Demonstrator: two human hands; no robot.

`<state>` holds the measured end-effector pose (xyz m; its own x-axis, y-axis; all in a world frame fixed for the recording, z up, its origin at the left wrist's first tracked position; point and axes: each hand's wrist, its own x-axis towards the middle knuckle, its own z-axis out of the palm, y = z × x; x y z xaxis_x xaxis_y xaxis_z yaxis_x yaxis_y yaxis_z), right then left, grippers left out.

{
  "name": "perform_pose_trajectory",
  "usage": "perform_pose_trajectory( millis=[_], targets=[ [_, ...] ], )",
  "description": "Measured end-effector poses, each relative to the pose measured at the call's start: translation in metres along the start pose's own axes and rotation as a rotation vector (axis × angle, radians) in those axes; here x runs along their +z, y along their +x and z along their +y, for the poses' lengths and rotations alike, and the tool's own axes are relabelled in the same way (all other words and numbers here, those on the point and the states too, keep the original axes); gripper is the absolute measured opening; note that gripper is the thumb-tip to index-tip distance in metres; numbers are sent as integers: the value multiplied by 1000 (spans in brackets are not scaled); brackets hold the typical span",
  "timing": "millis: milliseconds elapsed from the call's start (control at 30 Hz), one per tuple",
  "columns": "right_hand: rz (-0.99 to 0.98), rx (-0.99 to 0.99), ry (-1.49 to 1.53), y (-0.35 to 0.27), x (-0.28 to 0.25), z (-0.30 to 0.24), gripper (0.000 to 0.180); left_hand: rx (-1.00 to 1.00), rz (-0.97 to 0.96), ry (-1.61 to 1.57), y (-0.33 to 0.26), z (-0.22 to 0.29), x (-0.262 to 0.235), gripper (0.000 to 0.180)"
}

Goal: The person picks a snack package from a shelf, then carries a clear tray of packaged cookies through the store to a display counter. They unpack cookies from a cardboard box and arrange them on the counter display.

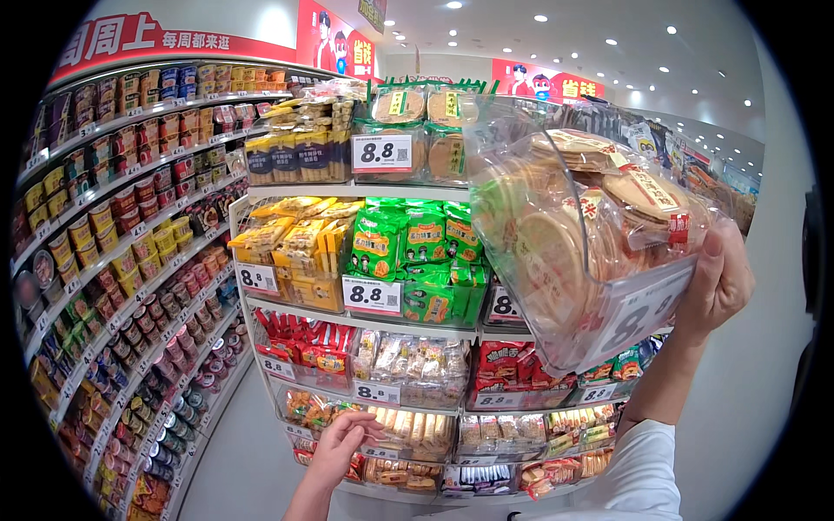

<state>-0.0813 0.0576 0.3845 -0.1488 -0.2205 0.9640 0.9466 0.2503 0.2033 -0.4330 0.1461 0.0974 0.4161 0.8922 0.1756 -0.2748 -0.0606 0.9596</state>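
My right hand [723, 282] grips the right edge of a clear plastic bin [521, 300], holding it up and tilted in front of the shelves. Packs of round flat crackers [643, 191] in clear wrappers fill this bin, and a price card [632, 323] sits on its front. Lower down, my left hand [343, 441] is in front of the bottom shelves with its fingers loosely extended and nothing in it. Closest behind it is a bin of pale stick-shaped snacks [419, 427]; whether the fingers touch it I cannot tell.
A white tiered rack [334, 316] holds bins of yellow packets [304, 234], green packets [424, 243] and red packets [304, 337]. More round crackers [400, 106] stand on top. Along the left curves a long wall shelf [130, 286] of cup-shaped packages. Grey floor [228, 434] lies between them.
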Motion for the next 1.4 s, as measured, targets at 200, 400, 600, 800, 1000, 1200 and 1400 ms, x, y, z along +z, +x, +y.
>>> perform_pose_trajectory(
  millis=[200, 400, 600, 800, 1000, 1200, 1400],
  targets=[
    [-117, -19, 404, -69, 27, -163, 32, 161, -110, -428, -27, 15, 14, 36],
    [-382, 34, 785, -163, 53, -376, 26, 139, 250, -334, -135, 31, -97, 35],
    [-606, -12, 1167, -208, 64, -523, 22, 77, 573, -332, -257, 51, -204, 35],
    [-750, -60, 1350, -223, 83, -592, 20, 41, 750, -372, -317, 52, -270, 34],
    [-823, -61, 1425, -242, 120, -626, 25, -3, 836, -374, -326, 50, -323, 33],
    [-863, -27, 1538, -252, 173, -639, 21, -68, 858, -342, -298, 57, -373, 33],
    [-828, 413, 1381, -238, 230, -618, 8, -150, 797, -348, -262, 49, -418, 32]
  ],
)
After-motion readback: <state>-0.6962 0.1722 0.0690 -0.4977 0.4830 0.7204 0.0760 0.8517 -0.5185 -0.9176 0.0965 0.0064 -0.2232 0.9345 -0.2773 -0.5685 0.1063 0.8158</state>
